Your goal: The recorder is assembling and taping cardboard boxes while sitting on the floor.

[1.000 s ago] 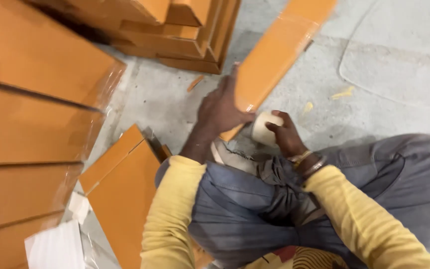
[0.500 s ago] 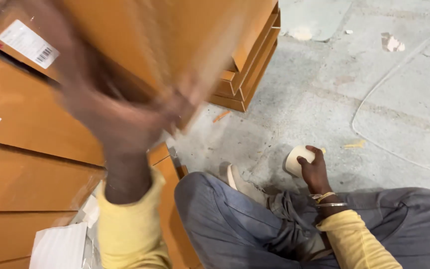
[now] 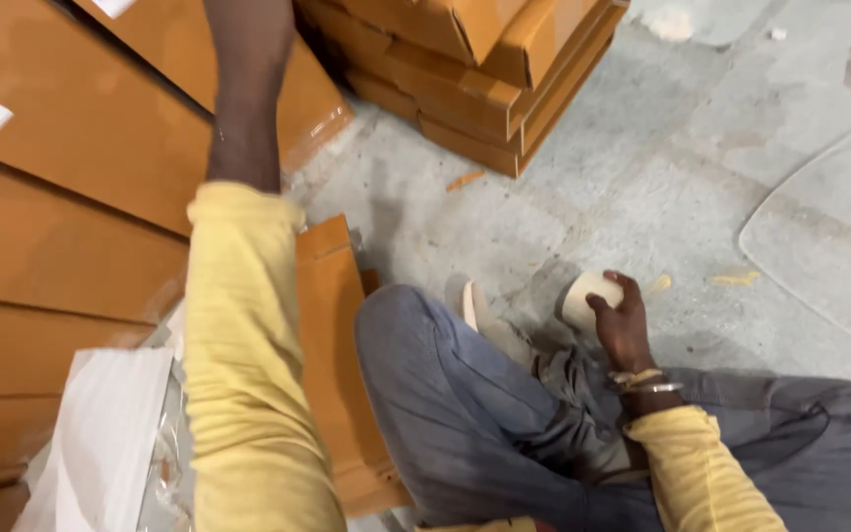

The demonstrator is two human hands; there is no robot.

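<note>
Here, seen from the head camera, my right hand (image 3: 622, 325) is closed around a pale roll of tape (image 3: 588, 299), fingers curled over its rim, holding it low against the concrete floor (image 3: 642, 177) just in front of my bent knee. I judge the roll light and stiff, with a smooth, slightly slippery outer face; the surest hold is across the rim with a finger through the core. My left arm (image 3: 243, 118) reaches up and away toward the slanted stack of flat brown cartons (image 3: 71, 167); its hand runs out of the top of the frame, so I cannot tell whether it is open or gripping. A second pile of brown boxes (image 3: 485, 69) lies ahead of the right hand, well apart from it. All cartons appear shut, their contents hidden. A flat carton (image 3: 332, 325) stands beside my left sleeve, and white wrapping (image 3: 100, 433) lies below it.
</note>
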